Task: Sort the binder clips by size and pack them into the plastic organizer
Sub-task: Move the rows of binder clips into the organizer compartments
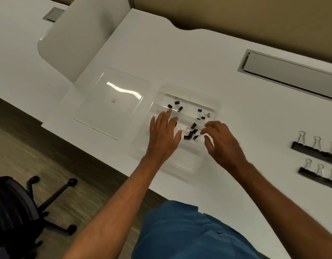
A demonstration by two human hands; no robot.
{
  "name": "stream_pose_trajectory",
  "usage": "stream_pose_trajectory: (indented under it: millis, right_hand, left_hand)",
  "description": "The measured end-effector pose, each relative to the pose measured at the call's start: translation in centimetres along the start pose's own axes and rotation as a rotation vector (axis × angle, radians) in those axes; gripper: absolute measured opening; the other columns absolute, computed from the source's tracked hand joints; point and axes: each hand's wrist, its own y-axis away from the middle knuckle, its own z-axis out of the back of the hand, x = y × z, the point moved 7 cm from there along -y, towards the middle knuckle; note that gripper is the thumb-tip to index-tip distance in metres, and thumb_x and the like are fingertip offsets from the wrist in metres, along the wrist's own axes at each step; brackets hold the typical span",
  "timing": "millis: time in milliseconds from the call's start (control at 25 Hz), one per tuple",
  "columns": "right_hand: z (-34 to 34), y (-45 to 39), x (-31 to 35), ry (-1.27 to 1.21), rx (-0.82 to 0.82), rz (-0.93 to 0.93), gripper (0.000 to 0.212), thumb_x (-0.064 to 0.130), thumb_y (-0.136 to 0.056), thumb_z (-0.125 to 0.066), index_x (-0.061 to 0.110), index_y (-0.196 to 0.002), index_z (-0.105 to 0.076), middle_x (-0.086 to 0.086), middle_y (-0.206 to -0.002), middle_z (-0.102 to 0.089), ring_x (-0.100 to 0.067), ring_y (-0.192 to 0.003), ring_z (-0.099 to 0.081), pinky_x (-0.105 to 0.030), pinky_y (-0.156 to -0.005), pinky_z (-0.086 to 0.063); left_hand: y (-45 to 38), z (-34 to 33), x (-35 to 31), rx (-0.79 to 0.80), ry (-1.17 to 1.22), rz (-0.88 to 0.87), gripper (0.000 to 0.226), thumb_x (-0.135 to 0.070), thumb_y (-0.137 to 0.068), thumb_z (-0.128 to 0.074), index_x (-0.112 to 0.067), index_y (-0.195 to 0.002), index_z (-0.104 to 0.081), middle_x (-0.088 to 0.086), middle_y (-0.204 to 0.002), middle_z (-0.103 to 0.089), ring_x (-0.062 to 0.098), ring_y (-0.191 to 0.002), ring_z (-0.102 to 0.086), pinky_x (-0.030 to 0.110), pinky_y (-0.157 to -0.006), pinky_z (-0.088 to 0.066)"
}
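- White counter [208, 58], carrying all items below.
- Office chair [13, 208], dark, on the floor at lower left.
- Clear lid [98, 113], flat on the counter, just left of the organizer.
- Clear plastic organizer [214, 104], open, with divided compartments.
- Left hand [164, 135], fingers straight and spread, over the organizer's left side.
- Right hand [220, 141], fingers loosely curled, apart, over the near compartment; whether they grip a clip cannot be told.
- Large binder clips [314, 148], two rows at the counter's right.
- Small binder clips [191, 131], black, in three compartments.

Small black binder clips [191, 132] in 3 compartments of clear plastic organizer [215, 103] — large ones [314, 148] outside.
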Motion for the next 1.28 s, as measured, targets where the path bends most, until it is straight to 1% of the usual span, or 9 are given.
stream_pose_trajectory:
  millis: [80,200,320,520,680,840,960,1080,1280]
  right_hand:
    - [1.7,3.1,-3.4,0.007,-0.029,-0.074,0.020,0.010,-0.092,-0.062,0.021,-0.108,-0.066,0.004,-0.125,-0.055,-0.016,-0.118,-0.051,-0.023,-0.076,-0.043]
    - [4.5,8.4,-8.6,0.007,-0.083,-0.212,0.020,0.011,-0.092,-0.061,0.024,-0.107,-0.065,0.006,-0.124,-0.054,-0.015,-0.117,-0.050,-0.028,-0.074,-0.049]
    - [7.1,14.0,-13.1,-0.005,-0.147,-0.314,0.020,0.010,-0.092,-0.060,0.022,-0.107,-0.065,0.005,-0.121,-0.054,-0.016,-0.115,-0.051,-0.032,-0.079,-0.050]
    - [10.0,22.1,-19.8,-0.016,-0.150,-0.451,0.018,0.010,-0.093,-0.060,0.020,-0.108,-0.064,0.004,-0.118,-0.055,-0.015,-0.116,-0.050,-0.035,-0.083,-0.053]
    - [12.6,27.1,-25.2,-0.054,-0.222,-0.575,0.018,0.012,-0.093,-0.060,0.021,-0.108,-0.064,0.005,-0.116,-0.056,-0.014,-0.115,-0.051,-0.035,-0.086,-0.053]
    - [15.4,30.5,-30.5,-0.125,-0.336,-0.692,0.024,0.012,-0.092,-0.060,0.019,-0.115,-0.062,0.001,-0.116,-0.059,-0.018,-0.113,-0.053,-0.038,-0.092,-0.052]
    - [15.3,28.9,-31.8,-0.121,-0.260,-0.698,0.035,0.011,-0.090,-0.059,0.020,-0.124,-0.059,0.001,-0.122,-0.060,-0.020,-0.114,-0.052,-0.040,-0.095,-0.050]
    - [15.0,28.3,-33.4,-0.125,-0.170,-0.724,0.043,0.008,-0.089,-0.057,0.021,-0.129,-0.056,0.002,-0.128,-0.058,-0.021,-0.117,-0.048,-0.041,-0.093,-0.049]
    - [14.6,27.1,-34.2,-0.040,-0.125,-0.658,0.038,0.000,-0.087,-0.058,0.013,-0.122,-0.063,-0.006,-0.119,-0.058,-0.026,-0.108,-0.048,-0.039,-0.084,-0.050]
  left_hand:
    - [-0.1,-0.8,-3.9,0.001,0.017,-0.065,0.043,-0.037,-0.096,-0.051,-0.015,-0.133,-0.055,0.009,-0.154,-0.039,0.027,-0.143,-0.033,0.052,-0.118,-0.022]
    - [0.2,-3.0,-10.6,0.047,0.067,-0.163,0.042,-0.035,-0.095,-0.053,-0.016,-0.132,-0.055,0.007,-0.151,-0.041,0.026,-0.141,-0.036,0.050,-0.117,-0.023]
    - [1.2,-5.6,-17.3,0.121,0.101,-0.264,0.041,-0.035,-0.095,-0.055,-0.015,-0.132,-0.055,0.008,-0.150,-0.042,0.026,-0.140,-0.037,0.050,-0.118,-0.024]
    - [3.1,-9.4,-27.1,0.258,0.164,-0.388,0.043,-0.034,-0.096,-0.056,-0.016,-0.134,-0.053,0.007,-0.149,-0.044,0.026,-0.137,-0.040,0.045,-0.117,-0.027]
    - [3.6,-12.1,-34.0,0.361,0.214,-0.480,0.044,-0.031,-0.095,-0.058,-0.015,-0.136,-0.052,0.007,-0.143,-0.049,0.026,-0.132,-0.045,0.040,-0.111,-0.037]
    - [3.4,-15.3,-40.8,0.534,0.187,-0.559,0.045,-0.030,-0.096,-0.058,-0.014,-0.137,-0.050,0.005,-0.137,-0.053,0.027,-0.122,-0.050,0.041,-0.101,-0.044]
    - [2.0,-17.0,-41.0,0.541,0.118,-0.502,0.045,-0.029,-0.094,-0.060,-0.012,-0.135,-0.050,0.008,-0.135,-0.054,0.030,-0.120,-0.050,0.044,-0.096,-0.046]
    - [1.7,-18.9,-41.4,0.571,0.036,-0.505,0.042,-0.027,-0.093,-0.061,-0.012,-0.131,-0.053,0.010,-0.129,-0.054,0.030,-0.114,-0.052,0.043,-0.088,-0.049]
    - [0.8,-20.4,-41.5,0.543,0.048,-0.485,0.023,-0.013,-0.092,-0.063,-0.009,-0.115,-0.063,0.009,-0.114,-0.054,0.025,-0.101,-0.051,0.042,-0.078,-0.053]
